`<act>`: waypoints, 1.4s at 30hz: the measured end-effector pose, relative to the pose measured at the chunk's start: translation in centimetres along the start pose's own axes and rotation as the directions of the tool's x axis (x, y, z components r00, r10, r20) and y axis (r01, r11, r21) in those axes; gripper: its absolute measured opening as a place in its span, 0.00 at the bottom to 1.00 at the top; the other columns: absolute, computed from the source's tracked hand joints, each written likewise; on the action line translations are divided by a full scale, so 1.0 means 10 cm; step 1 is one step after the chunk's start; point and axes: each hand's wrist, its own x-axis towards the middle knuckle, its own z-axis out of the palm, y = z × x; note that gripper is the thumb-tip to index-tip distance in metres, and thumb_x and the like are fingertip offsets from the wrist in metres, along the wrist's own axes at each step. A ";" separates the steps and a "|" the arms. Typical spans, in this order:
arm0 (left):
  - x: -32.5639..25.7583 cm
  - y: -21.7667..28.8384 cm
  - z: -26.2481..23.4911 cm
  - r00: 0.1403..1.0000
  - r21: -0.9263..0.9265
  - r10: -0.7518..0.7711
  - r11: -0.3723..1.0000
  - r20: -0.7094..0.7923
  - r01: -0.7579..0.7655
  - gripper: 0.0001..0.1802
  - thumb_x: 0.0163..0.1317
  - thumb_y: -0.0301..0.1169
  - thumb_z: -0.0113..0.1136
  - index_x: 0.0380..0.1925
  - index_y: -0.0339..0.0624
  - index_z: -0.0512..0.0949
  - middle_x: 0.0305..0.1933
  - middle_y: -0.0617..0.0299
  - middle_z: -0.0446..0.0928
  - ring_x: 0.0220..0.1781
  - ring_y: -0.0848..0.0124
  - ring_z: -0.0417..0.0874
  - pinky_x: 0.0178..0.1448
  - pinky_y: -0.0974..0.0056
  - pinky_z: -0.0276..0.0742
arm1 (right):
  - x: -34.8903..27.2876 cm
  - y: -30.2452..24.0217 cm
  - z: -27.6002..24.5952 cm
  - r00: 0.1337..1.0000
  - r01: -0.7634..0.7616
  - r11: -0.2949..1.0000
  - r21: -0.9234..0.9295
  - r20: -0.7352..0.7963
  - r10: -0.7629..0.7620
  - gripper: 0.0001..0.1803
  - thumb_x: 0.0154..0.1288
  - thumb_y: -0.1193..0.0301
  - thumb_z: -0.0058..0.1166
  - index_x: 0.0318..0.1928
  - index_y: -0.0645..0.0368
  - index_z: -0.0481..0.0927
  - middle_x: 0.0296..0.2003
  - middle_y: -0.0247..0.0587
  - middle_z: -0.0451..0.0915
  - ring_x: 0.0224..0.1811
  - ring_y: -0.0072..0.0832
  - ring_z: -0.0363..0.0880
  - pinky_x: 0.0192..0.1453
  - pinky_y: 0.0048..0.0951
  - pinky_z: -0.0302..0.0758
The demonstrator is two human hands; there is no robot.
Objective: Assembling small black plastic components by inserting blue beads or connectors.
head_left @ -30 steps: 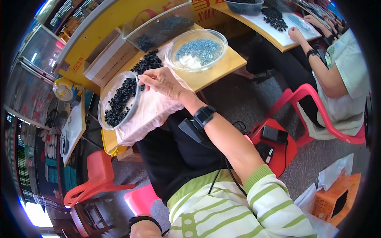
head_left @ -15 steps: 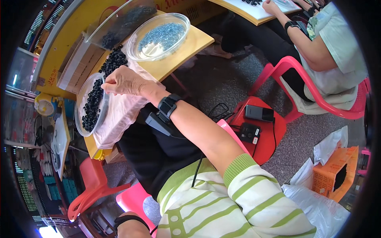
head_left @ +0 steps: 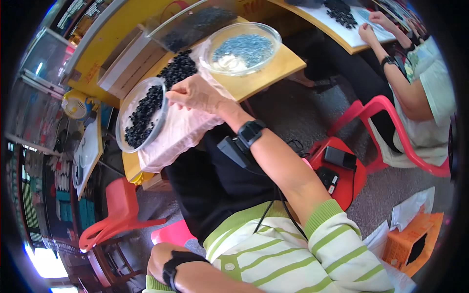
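My right hand (head_left: 193, 95) is over the pink cloth (head_left: 171, 129), beside the right rim of a round clear tub (head_left: 159, 128). Its thumb and fingers are pinched together; whatever they hold, if anything, is too small to make out. Small black pieces (head_left: 145, 115) fill part of the tub. More of them lie in a loose heap (head_left: 178, 68) on the cloth behind the hand. Of my left arm (head_left: 195, 273), a bent part with a black band shows at the lower edge; the left hand is out of view.
A round clear tub (head_left: 211, 66) of small blue-grey pieces sits on the wooden table (head_left: 286, 61). Behind stands a clear bin (head_left: 193, 27) with dark pieces. At right, a co-worker sits on a pink chair (head_left: 391, 122). A red stool (head_left: 359, 183) holds black devices.
The view has swung, so the table and tubs appear farther right. My right hand stays pinched by the black pieces. More of my left arm shows. Both of the co-worker's hands now show.
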 end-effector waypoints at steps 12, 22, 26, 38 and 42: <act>0.02 0.02 -0.01 0.998 -0.015 0.020 1.000 0.055 -0.019 0.45 0.68 0.60 0.32 0.46 0.17 0.72 0.48 0.21 0.69 0.56 0.32 0.72 0.57 0.39 0.70 | 0.03 0.01 -0.01 0.999 -0.042 0.996 0.074 -0.031 0.044 0.15 0.61 0.62 0.57 0.27 0.61 0.85 0.18 0.38 0.82 0.19 0.19 0.79 0.25 0.21 0.77; 0.04 0.01 -0.01 0.995 -0.003 0.001 1.000 0.103 -0.001 0.47 0.68 0.61 0.31 0.47 0.15 0.71 0.49 0.19 0.68 0.57 0.31 0.71 0.58 0.39 0.69 | 0.02 0.00 0.01 0.998 -0.026 0.993 0.112 -0.047 0.031 0.15 0.61 0.63 0.56 0.28 0.62 0.84 0.17 0.36 0.80 0.18 0.19 0.78 0.25 0.22 0.77; 0.06 0.00 0.00 0.992 -0.002 -0.003 1.000 0.126 0.004 0.48 0.68 0.61 0.30 0.47 0.14 0.71 0.49 0.18 0.68 0.57 0.31 0.71 0.58 0.39 0.69 | 0.03 0.00 -0.01 0.999 -0.026 0.996 0.084 -0.021 0.027 0.15 0.63 0.62 0.55 0.30 0.61 0.85 0.19 0.35 0.81 0.19 0.18 0.78 0.26 0.21 0.77; 0.10 -0.03 0.01 0.987 -0.013 0.006 1.000 0.163 -0.004 0.50 0.68 0.63 0.28 0.48 0.12 0.70 0.50 0.15 0.67 0.58 0.29 0.70 0.60 0.39 0.69 | 0.02 0.02 0.03 1.000 0.002 0.996 0.086 -0.028 0.001 0.15 0.63 0.63 0.55 0.28 0.63 0.83 0.18 0.37 0.79 0.19 0.20 0.78 0.25 0.23 0.77; 0.12 -0.05 0.03 0.983 -0.016 0.009 1.000 0.186 -0.006 0.51 0.68 0.63 0.27 0.48 0.11 0.69 0.50 0.14 0.66 0.59 0.29 0.70 0.60 0.39 0.69 | 0.01 0.03 0.00 1.000 -0.015 0.997 0.073 -0.004 0.016 0.15 0.64 0.61 0.56 0.31 0.62 0.84 0.21 0.35 0.81 0.21 0.18 0.78 0.27 0.22 0.77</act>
